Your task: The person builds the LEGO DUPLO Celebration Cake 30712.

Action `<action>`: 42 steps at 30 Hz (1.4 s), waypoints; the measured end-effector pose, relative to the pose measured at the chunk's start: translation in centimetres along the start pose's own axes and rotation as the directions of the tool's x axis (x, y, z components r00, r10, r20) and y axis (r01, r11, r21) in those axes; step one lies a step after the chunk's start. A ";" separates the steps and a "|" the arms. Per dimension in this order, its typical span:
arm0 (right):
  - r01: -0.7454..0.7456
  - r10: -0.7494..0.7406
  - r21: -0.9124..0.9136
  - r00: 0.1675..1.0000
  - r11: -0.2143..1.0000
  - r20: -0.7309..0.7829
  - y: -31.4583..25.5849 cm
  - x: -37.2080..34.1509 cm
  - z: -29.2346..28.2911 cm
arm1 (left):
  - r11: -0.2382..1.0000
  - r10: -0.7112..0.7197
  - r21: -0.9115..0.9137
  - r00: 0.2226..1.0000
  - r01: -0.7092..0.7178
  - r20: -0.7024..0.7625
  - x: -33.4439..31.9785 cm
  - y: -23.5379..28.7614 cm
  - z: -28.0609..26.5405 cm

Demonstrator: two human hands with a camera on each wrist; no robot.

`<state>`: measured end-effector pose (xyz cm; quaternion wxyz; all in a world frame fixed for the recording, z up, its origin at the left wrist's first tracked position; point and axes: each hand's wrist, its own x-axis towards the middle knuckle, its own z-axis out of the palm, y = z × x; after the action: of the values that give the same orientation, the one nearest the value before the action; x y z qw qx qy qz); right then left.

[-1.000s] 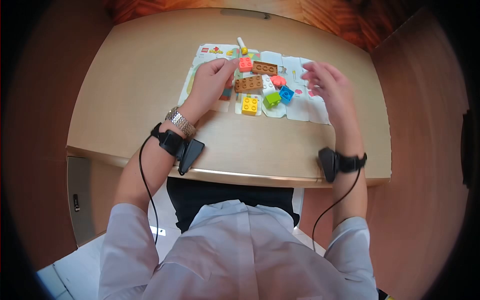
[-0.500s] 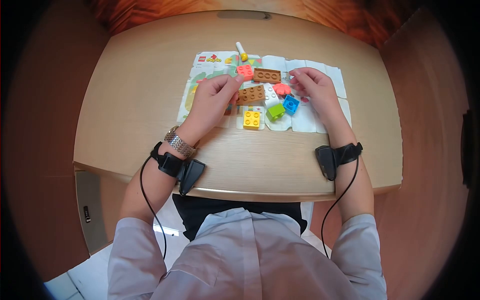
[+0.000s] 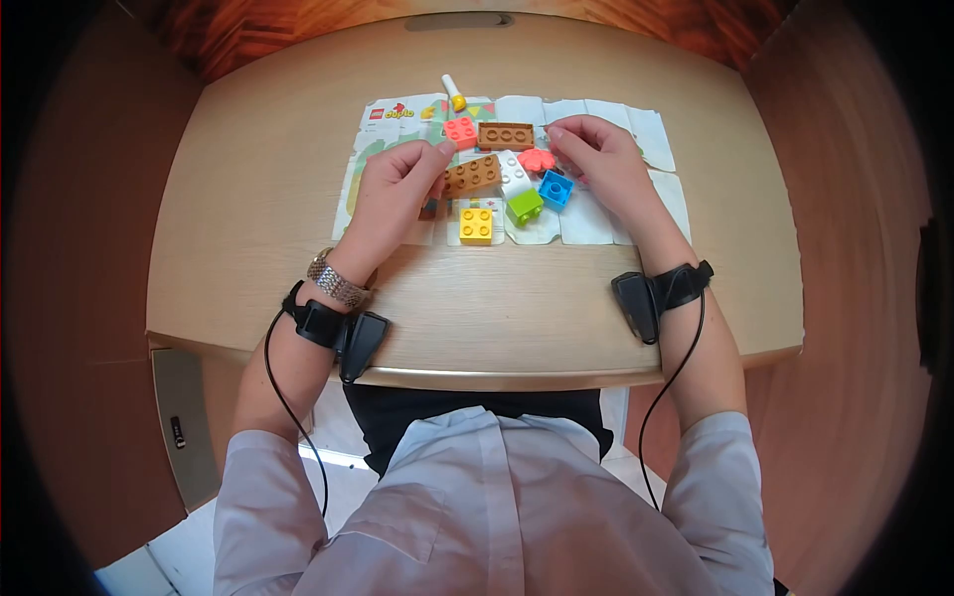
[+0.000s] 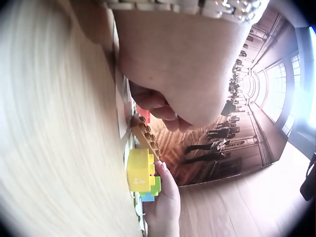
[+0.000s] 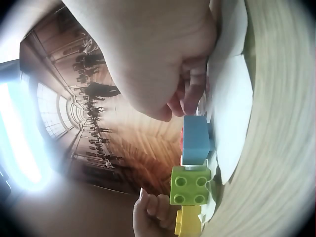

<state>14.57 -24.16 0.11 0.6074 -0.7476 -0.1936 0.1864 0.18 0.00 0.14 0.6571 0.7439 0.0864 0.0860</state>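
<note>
My left hand (image 3: 397, 194), fingers loosely curled, hovers at the left of a group of toy bricks. Its thumb tip is close to a coral-red brick (image 3: 460, 132) and a brown studded brick (image 3: 472, 175). My right hand (image 3: 608, 169) is on the other side, its bent fingertips by the end of an upturned brown brick (image 3: 506, 136) and a coral flower-shaped piece (image 3: 537, 160). Nothing shows in either hand. Between them lie a white brick (image 3: 513, 177), a green brick (image 3: 525, 208), a blue brick (image 5: 196, 139) and a yellow brick (image 4: 139, 170).
The bricks lie on a creased paper sheet (image 3: 383, 134) printed with pictures. Beyond them is a white stick with a yellow end (image 3: 454, 93). The wooden table (image 3: 497, 308) has its front edge close to my body, and a picture panel (image 5: 106, 123) stands behind.
My right hand has moved in towards the bricks, its fingers more bent than before. My left hand stays beside the red and brown bricks. The head view has shifted slightly; the bricks keep their arrangement.
</note>
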 end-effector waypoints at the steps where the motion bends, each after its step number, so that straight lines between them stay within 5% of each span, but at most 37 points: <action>1: -0.002 0.002 0.000 1.000 1.000 -0.002 0.1 0.0 0.0 | 1.000 -0.003 0.012 1.000 0.003 0.001 0.0 0.0 0.0; 13: 0.128 -0.139 -0.099 0.984 0.987 -0.113 -0.3 -0.1 0.2 | 1.000 0.022 0.014 0.999 -0.022 0.039 -0.2 0.3 0.3; 19: 0.293 -0.294 -0.293 0.955 0.910 0.041 0.2 -0.6 1.3 | 0.979 0.180 0.088 0.981 -0.186 0.069 -0.5 0.0 0.6; 21: 0.437 -0.414 -0.528 0.894 0.728 0.170 -0.2 -1.2 1.5 | 0.952 0.251 0.156 0.963 -0.263 0.094 -0.5 0.0 0.6; 25: 0.542 -0.434 -0.482 0.840 0.689 0.324 -0.9 -2.1 2.3 | 0.828 0.397 0.337 0.893 -0.448 0.212 -0.6 -0.1 0.5; 29: 0.564 -0.440 -0.541 0.825 0.624 0.354 -1.0 -2.6 2.7 | 0.666 0.397 0.518 0.843 -0.537 0.363 -0.8 0.3 0.2; 42: 0.393 -0.393 -0.672 0.905 0.628 0.162 -1.2 -2.7 1.8 | 0.637 0.313 0.605 0.877 -0.479 0.364 -1.8 1.0 0.2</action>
<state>11.32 -23.84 1.05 0.3105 -0.8584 -0.4067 -0.0364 -1.55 -0.75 1.11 0.3093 0.9361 -0.1297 0.1063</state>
